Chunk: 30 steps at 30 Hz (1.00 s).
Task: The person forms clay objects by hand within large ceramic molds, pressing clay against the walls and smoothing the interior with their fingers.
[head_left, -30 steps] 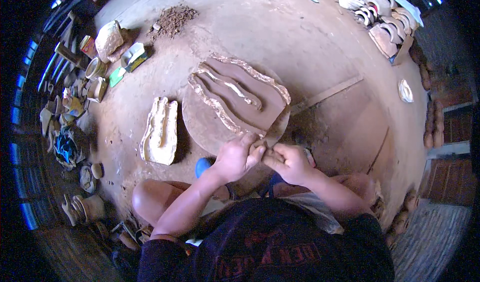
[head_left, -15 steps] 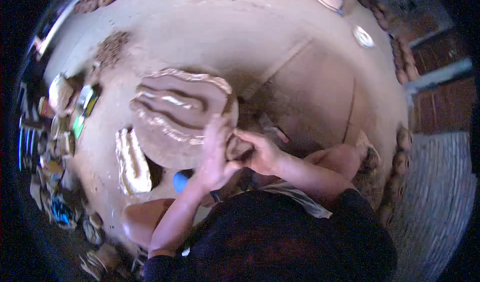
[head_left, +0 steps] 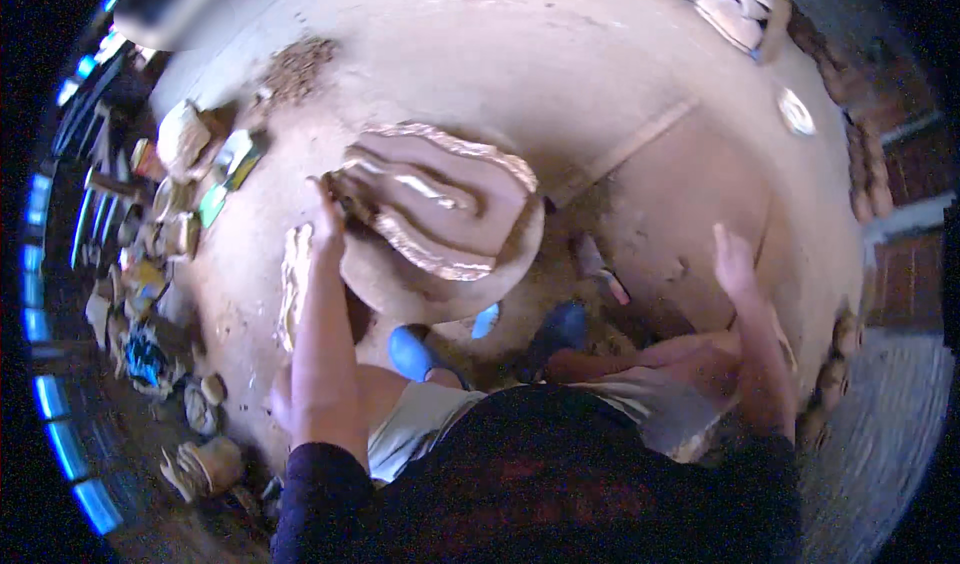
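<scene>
A wavy-edged plaster mold (head_left: pixel 480 179), pale at its rims and lined with brown clay, lies on a round turntable (head_left: pixel 510 289) in front of me. My left hand (head_left: pixel 328 219) is at the mold's left end, seen edge-on with its fingers stretched out. It looks close against that end, but whether it touches I cannot tell. My right hand (head_left: pixel 736 262) is raised on the right, well apart from the mold, with fingers apart and nothing visible in it. Behind it spreads a wide brown clay sheet (head_left: pixel 690 194). The lump formerly between my hands cannot be made out.
A narrow pale mold piece (head_left: pixel 295 289) lies beside my left forearm. A flat tool with a reddish end (head_left: pixel 605 274) is right of the turntable. Crumbled clay (head_left: pixel 298 69) lies at far left, and assorted clutter (head_left: pixel 140 294) lines the left side. Blue shoes (head_left: pixel 410 352) are below.
My hands have parted: the left moved left to the mold's end, the right swung out right. The brown lump between them is no longer visible there. The whole view has shifted.
</scene>
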### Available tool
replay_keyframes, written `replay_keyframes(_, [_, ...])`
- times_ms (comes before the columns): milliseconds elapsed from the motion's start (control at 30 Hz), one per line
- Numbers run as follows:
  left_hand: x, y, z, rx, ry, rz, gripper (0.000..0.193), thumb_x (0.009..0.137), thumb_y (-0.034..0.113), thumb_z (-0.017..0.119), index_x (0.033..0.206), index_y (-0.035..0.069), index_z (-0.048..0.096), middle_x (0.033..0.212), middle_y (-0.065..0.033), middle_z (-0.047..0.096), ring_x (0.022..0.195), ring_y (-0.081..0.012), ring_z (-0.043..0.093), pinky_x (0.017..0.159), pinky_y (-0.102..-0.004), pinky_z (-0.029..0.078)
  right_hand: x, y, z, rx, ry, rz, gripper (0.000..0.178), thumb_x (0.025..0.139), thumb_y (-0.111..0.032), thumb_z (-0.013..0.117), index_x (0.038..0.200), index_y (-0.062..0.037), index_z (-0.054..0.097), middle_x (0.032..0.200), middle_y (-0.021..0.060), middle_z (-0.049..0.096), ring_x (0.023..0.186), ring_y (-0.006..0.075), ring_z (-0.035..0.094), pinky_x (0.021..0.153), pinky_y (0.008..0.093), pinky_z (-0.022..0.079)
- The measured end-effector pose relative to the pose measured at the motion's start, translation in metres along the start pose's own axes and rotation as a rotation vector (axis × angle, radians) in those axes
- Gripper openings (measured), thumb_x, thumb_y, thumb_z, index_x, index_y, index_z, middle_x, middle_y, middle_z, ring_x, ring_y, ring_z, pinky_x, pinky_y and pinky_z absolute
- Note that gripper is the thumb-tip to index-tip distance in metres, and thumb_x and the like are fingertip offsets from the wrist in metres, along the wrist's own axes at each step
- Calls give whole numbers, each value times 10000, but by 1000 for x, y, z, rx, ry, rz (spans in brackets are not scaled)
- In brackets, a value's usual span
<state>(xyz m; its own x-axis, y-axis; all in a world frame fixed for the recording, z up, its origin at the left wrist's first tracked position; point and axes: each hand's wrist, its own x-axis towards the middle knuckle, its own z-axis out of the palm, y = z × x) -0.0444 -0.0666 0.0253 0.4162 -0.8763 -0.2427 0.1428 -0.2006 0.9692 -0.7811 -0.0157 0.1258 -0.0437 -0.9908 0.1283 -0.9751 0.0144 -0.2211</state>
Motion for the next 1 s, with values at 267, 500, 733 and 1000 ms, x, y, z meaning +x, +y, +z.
replay_keyframes(267, [-45, 3, -45, 188, 170, -66, 932, 1053, 723, 231, 1495, -55, 492, 1271, -186, 598, 1155, -255, 508, 1077, -397, 367, 30, -184, 1, 993, 4, 261, 461, 1084, -474, 503, 874, -70, 575, 841, 20, 583, 800, 140, 568, 688, 358, 469])
replay_keyframes(500, [-74, 8, -48, 125, 103, 184, 797, 1082, 638, 288, 1546, -1, 398, 1415, -211, 573, 1268, -284, 552, 1063, -372, 426, 46, -346, 9, 1400, 369, -213, 433, 1099, -402, 436, 1265, -10, 512, 1250, 122, 575, 1101, 197, 583, 917, 366, 501])
replay_keyframes(733, [-175, 110, 34, -701, -131, -220, 781, 1069, 668, 327, 1524, 50, 471, 1253, -161, 687, 1088, -298, 656, 935, -438, 525, -63, -494, 20, 374, -183, -1146, 976, 932, -688, 599, 1551, 34, 375, 1625, 255, 291, 1516, 366, 281, 1242, 508, 232])
replay_keyframes(1000, [-191, 78, 60, -692, -320, 198, 913, 1022, 746, 82, 1679, 113, 46, 1742, -135, 80, 1601, -269, 71, 1292, -429, 103, -77, -520, 33, 1132, -272, -1008, 1082, 915, -877, 311, 1599, -41, 374, 1698, 296, 124, 1593, 431, -4, 1270, 535, -17])
